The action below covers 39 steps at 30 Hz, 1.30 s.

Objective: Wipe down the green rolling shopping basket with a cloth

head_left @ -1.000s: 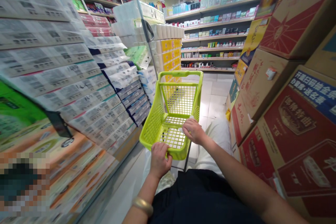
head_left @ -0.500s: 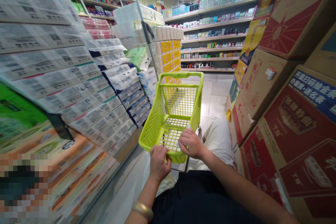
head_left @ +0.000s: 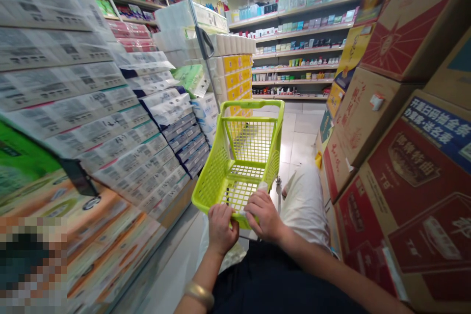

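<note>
A lime-green plastic shopping cart basket [head_left: 235, 176] with lattice walls stands in front of me. My left hand [head_left: 222, 228] is closed around its near rim, fingers over the edge and thumb beside them. A gold-coloured bangle [head_left: 199, 296] circles the left wrist. Just to the right, my right hand [head_left: 263, 213] presses a crumpled white wipe [head_left: 262, 187] against the near right part of the rim. Bits of the wipe show above the knuckles and by the fingertips; the palm hides the rest. No goods show in the basket.
Wrapped paper packs [head_left: 84, 83] are stacked high on the left. Printed cardboard cartons [head_left: 408, 167] rise close on the right. Behind the cart are a metal pole [head_left: 193, 14], yellow-marked packs [head_left: 237, 76] and shelves of small goods [head_left: 294, 49]. White floor tiles [head_left: 294, 132] run between them.
My right hand with the wipe has moved down and left along the rim, closer to my left hand. The left hand keeps its grip. The view has shifted slightly.
</note>
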Motion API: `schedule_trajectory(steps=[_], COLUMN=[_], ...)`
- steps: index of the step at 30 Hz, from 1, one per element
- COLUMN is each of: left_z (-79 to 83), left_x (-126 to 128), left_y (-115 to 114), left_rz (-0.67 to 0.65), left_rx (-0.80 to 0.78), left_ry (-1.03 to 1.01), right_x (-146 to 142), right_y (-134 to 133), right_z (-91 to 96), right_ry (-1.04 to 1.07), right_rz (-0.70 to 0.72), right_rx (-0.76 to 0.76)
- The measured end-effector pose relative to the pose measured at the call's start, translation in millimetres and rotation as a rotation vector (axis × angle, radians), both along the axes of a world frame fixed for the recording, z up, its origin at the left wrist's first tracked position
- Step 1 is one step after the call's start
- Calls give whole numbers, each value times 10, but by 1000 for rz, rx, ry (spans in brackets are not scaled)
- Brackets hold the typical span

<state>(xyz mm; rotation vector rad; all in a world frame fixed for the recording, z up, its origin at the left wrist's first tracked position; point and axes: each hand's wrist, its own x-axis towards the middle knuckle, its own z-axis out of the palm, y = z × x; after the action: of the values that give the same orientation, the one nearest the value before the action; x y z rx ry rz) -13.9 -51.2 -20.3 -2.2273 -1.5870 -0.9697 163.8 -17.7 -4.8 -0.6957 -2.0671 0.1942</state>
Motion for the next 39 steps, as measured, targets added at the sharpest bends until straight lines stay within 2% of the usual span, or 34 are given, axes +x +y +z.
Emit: schedule_trajectory(steps=[2,4,7,9,12,16,18,20,23,26,29,31,36,39], left_z=[9,17,23,21,7,-20,-24,-19,3,19,18,7,-22,-18], left_x=[-10,-2,37,66,84,39,6,-17,-10,35,69,63,-32,-78], left_y=[-7,-2,21,39,50,25,5,-11,-15,3,21,22,-28,-72], left_rz=[-3,-11,-11,-6,0,5,3,1,-4,-1,1,-1,-4,-12], left_rx=[-9,-26,-35,-34,-22,-3,6,1,-33,-54,-50,-37,-8,16], left_ry=[3,-3,-15,-20,-22,-8,-1,5,5,-6,-18,-25,-21,-13], right_x=[48,143,283,321,260,73,23,36,150,266,281,229,35,13], right_y=[89,310,671,782,642,154,2,4,253,574,691,595,106,40], right_z=[37,113,229,264,219,54,-2,-4,81,183,211,182,39,7], right_ry=[-73,-122,-66,-31,-21,50,61,14,-90,-73,-20,-6,20,-31], right_rz=[49,57,-41,-86,-93,-39,-15,30,77,-8,-86,-93,-29,16], right_rx=[31,23,-65,-91,-73,-54,-32,0,22,-21,-65,-72,-34,7])
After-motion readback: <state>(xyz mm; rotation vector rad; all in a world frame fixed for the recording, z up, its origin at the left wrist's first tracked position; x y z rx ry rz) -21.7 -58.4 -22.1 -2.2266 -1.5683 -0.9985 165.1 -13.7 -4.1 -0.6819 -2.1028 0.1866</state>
